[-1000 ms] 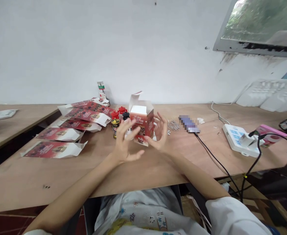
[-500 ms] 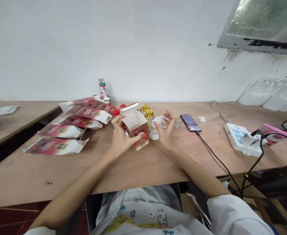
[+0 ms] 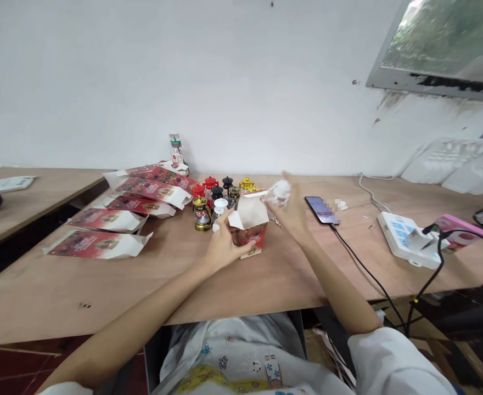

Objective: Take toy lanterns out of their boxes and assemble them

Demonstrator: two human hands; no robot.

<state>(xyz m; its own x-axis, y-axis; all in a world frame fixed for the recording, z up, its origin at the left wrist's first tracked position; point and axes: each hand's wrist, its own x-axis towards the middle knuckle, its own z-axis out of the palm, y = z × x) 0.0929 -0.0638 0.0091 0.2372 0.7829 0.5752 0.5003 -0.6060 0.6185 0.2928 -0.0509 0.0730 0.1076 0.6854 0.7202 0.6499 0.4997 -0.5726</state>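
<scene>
My left hand (image 3: 224,244) is closed around a small red printed carton (image 3: 253,237), which stands upright on the table with its top flaps open. In my right hand (image 3: 293,211), just right of the carton's mouth, is a small white lantern (image 3: 280,192); it is tilted and smeared by motion. Behind the carton and my left hand stand several little lanterns, among them a black-and-gold one (image 3: 201,215), a white one (image 3: 220,206), a red one (image 3: 211,182) and a gold one (image 3: 247,184).
Several flattened red cartons (image 3: 97,244) lie fanned out at the left. To the right are a phone (image 3: 321,210) on a black cable, a white power strip (image 3: 408,238) and a pink box (image 3: 459,230). A small bottle (image 3: 176,149) stands by the wall.
My left hand has moved the carton to the right and set it more upright, uncovering the lanterns behind. My right hand has lifted the white lantern off the table.
</scene>
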